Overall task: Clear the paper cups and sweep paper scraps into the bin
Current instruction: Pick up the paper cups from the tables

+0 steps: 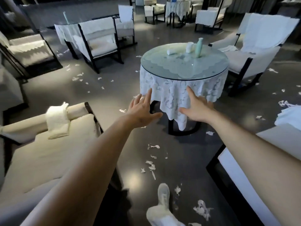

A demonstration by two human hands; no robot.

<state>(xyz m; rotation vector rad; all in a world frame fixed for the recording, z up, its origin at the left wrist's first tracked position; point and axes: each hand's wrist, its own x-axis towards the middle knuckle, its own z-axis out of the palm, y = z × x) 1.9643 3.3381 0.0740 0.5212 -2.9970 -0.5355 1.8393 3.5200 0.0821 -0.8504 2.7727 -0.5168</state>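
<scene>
A round glass-topped table with a white lace cloth stands ahead of me. On it one white paper cup lies on its side and another paper cup stands upright beside a pale green vase. White paper scraps are strewn over the dark floor. My left hand and my right hand are stretched forward with straight fingers, short of the table, holding nothing. No bin is in view.
Cream armchairs flank me: one at the left with a folded towel, one at the right. Another chair stands behind the table. More tables and chairs fill the back. My shoe shows below.
</scene>
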